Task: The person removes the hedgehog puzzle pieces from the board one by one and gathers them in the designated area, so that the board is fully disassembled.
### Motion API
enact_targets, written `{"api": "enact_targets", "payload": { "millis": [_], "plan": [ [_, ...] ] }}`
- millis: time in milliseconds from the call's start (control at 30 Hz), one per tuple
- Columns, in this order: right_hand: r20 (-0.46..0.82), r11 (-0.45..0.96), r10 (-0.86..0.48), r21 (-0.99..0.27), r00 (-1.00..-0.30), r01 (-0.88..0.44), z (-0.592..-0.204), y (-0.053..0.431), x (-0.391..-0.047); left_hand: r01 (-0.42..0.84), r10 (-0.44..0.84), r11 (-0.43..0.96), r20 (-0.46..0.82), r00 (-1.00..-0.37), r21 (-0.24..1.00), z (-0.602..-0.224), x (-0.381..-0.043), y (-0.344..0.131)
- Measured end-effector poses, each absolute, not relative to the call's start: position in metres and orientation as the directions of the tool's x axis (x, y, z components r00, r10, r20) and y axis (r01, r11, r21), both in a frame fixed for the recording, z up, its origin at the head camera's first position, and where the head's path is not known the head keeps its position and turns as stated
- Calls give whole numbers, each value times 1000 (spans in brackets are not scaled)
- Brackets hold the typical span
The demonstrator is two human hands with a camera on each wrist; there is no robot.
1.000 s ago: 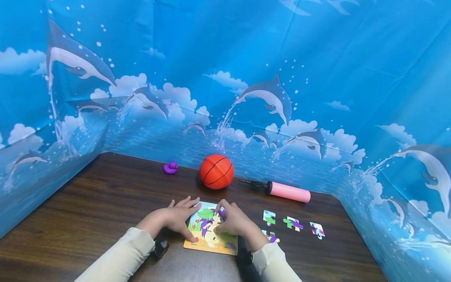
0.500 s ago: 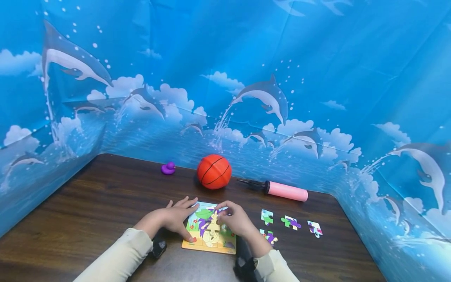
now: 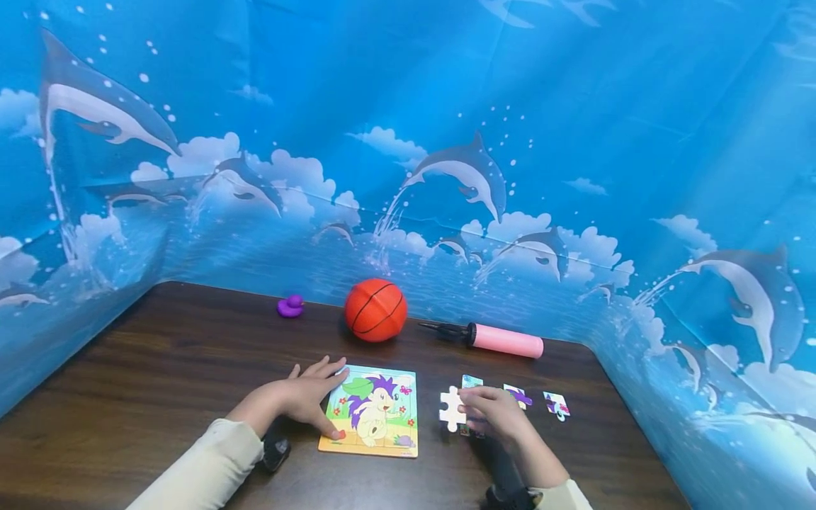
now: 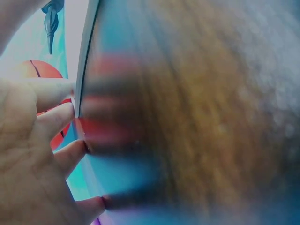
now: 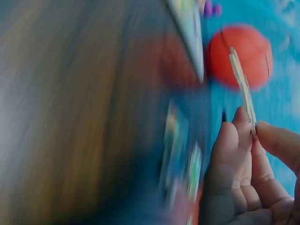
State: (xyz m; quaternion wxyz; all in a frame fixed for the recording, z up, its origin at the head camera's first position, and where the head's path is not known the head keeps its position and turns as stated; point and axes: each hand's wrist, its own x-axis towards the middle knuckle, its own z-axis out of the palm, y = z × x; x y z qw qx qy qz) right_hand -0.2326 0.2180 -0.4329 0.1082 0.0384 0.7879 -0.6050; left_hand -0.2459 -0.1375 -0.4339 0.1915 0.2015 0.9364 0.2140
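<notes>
A puzzle board [image 3: 366,448] with a purple-haired hedgehog picture lies flat on the table in the head view. My left hand [image 3: 299,397] rests at its left side, fingers spread along the edge and thumb on the lower left corner. To the right of the board my right hand [image 3: 503,414] pinches a jigsaw piece [image 3: 452,409], its plain pale back facing the head camera. Seen edge-on in the right wrist view, that piece [image 5: 243,89] sits between thumb and fingertips. Another jigsaw piece [image 3: 472,381] lies partly hidden behind the right hand.
Two more loose pieces, one purple and green [image 3: 518,396] and one farther right [image 3: 557,405], lie on the dark wooden table [image 3: 210,354]. Along the back are a purple rubber duck [image 3: 290,307], an orange ball [image 3: 376,309] and a pink hand pump [image 3: 506,341]. A dolphin-print curtain [image 3: 319,234] surrounds the table.
My right hand has lifted a jigsaw piece off the board and carried it right, turning its pale back up. The hedgehog picture now shows uncovered. My left hand stays on the board.
</notes>
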Motion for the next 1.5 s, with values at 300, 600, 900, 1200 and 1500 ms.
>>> {"api": "enact_targets", "payload": {
  "millis": [300,600,900,1200,1500],
  "plan": [
    [-185,302,213,-922,-960,244,-446,302,-217,304,473,811,-254,-843,500,-429,-242,-147],
    [-143,403,243,-885,-960,234,-454,317,-216,320,495,800,-259,-829,507,-430,-245,-137],
    [-63,634,225,-748,-972,196,-444,310,-218,306,479,816,-275,-834,491,-430,-246,-139],
    [53,852,173,-508,-984,122,-435,287,-221,303,469,825,-281,-837,477,-431,-246,-140],
    [-1,805,-310,-533,-951,-262,-423,213,-229,308,477,819,-276,-834,484,-430,-245,-138]
  ]
}}
